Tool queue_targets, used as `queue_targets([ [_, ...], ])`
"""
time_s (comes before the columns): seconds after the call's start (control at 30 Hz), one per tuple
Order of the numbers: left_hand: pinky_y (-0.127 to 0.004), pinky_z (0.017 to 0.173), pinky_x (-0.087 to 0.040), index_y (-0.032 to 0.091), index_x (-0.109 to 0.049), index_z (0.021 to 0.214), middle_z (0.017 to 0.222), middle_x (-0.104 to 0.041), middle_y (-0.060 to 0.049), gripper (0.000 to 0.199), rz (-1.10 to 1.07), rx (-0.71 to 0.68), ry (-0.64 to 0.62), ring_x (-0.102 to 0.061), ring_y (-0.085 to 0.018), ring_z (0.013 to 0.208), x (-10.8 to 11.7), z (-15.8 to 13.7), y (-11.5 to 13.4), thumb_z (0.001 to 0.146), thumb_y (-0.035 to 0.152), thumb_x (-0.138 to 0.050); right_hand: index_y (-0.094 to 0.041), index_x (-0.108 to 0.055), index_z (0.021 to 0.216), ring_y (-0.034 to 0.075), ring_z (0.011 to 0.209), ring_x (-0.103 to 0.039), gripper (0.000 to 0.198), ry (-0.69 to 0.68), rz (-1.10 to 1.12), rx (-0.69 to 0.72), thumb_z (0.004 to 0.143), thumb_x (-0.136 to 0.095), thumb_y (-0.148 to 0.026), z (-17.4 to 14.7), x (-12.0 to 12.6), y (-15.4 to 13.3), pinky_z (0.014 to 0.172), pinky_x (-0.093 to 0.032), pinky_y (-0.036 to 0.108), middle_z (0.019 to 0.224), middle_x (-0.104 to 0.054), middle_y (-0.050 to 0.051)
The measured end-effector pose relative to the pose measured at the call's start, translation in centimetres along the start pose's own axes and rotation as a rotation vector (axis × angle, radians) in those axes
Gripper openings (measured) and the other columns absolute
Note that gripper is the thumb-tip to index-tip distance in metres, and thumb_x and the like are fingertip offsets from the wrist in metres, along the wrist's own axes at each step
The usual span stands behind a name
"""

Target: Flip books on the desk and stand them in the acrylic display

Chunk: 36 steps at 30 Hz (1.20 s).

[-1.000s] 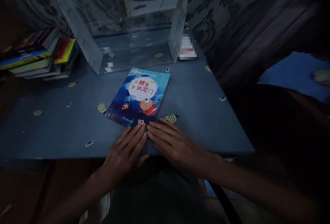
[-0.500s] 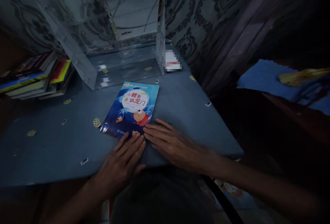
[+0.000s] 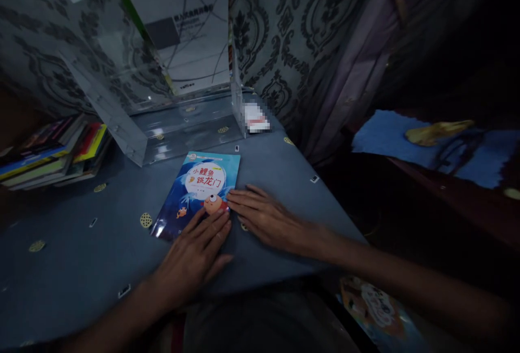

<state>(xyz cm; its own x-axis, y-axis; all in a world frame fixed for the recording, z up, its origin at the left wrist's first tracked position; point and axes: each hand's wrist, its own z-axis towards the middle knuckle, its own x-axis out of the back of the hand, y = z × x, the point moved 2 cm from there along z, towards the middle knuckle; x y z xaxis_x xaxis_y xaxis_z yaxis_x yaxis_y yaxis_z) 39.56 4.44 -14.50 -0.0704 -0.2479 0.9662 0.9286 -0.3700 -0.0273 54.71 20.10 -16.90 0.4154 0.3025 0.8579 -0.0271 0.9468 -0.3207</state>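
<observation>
A blue children's picture book (image 3: 207, 180) with a cartoon fish on its cover lies closed on the grey-blue tablecloth (image 3: 280, 169). My left hand (image 3: 199, 250) rests over the book's lower right part, its fingers stretched out and covering some of the cover. Beside the book's right edge is my right hand (image 3: 268, 215), laid flat with fingers extended; its fingertips meet the edge near the cartoon fish. Neither hand is gripping anything.
A clear acrylic rack (image 3: 195, 144) stands behind the book, with a large white printed item (image 3: 199, 60) upright in it. At left is a stack of books (image 3: 52, 152). A blue cloth (image 3: 439, 147) lies on the right, beyond the table edge. Another colourful book (image 3: 377, 309) is below the table.
The camera view has tilted upward, so the table appears lower. My left hand has slid further over the cover, and my right hand has moved up along the book's right edge.
</observation>
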Motion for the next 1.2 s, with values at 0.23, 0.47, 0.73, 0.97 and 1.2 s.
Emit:
queue_targets([
  [0.23, -0.049, 0.119, -0.045, 0.012, -0.055, 0.141, 0.142, -0.064, -0.016, 0.042, -0.051, 0.016, -0.006, -0.057, -0.024, 0.138, -0.8, 2.6, -2.2, 0.107, 0.035, -0.045, -0.016, -0.061, 0.14, 0.023, 0.137, -0.058, 0.04, 0.043, 0.007, -0.045, 0.102, -0.049, -0.017, 1.3, 0.2, 3.2, 0.117, -0.046, 0.051, 0.141, -0.065, 0.015],
  [0.47, -0.049, 0.121, -0.041, 0.015, -0.057, 0.141, 0.144, -0.063, -0.016, 0.041, -0.084, 0.033, -0.024, -0.056, -0.022, 0.139, -1.8, 5.7, -4.9, 0.107, 0.035, -0.045, -0.012, -0.063, 0.137, 0.025, 0.136, -0.059, 0.039, 0.067, -0.036, -0.117, 0.103, -0.046, -0.019, 2.9, 0.0, 6.5, 0.118, -0.046, 0.05, 0.14, -0.066, 0.018],
  [0.73, -0.05, 0.119, -0.042, 0.014, -0.059, 0.139, 0.144, -0.063, -0.016, 0.042, -0.09, 0.043, -0.024, -0.057, -0.023, 0.138, -3.0, 9.3, -7.2, 0.108, 0.036, -0.041, -0.011, -0.061, 0.139, 0.026, 0.138, -0.057, 0.042, 0.069, -0.02, -0.191, 0.1, -0.047, -0.016, 3.8, -0.1, 8.7, 0.118, -0.043, 0.054, 0.141, -0.065, 0.019],
  [0.97, -0.052, 0.119, -0.041, 0.012, -0.06, 0.137, 0.142, -0.064, -0.017, 0.04, -0.116, 0.029, 0.023, -0.059, -0.023, 0.136, -3.7, 9.6, -7.9, 0.108, 0.033, -0.04, -0.011, -0.063, 0.136, 0.026, 0.133, -0.061, 0.04, 0.088, -0.011, -0.204, 0.099, -0.048, -0.014, 3.7, 0.1, 8.5, 0.116, -0.044, 0.054, 0.139, -0.066, 0.019],
  [1.2, -0.049, 0.119, -0.042, 0.012, -0.059, 0.136, 0.14, -0.066, -0.016, 0.039, -0.139, 0.019, 0.034, -0.059, -0.021, 0.136, -3.7, 9.5, -8.2, 0.109, 0.033, -0.039, -0.011, -0.062, 0.136, 0.027, 0.133, -0.061, 0.041, 0.123, -0.003, -0.176, 0.099, -0.047, -0.016, 3.4, -0.5, 9.2, 0.115, -0.044, 0.058, 0.139, -0.066, 0.019],
])
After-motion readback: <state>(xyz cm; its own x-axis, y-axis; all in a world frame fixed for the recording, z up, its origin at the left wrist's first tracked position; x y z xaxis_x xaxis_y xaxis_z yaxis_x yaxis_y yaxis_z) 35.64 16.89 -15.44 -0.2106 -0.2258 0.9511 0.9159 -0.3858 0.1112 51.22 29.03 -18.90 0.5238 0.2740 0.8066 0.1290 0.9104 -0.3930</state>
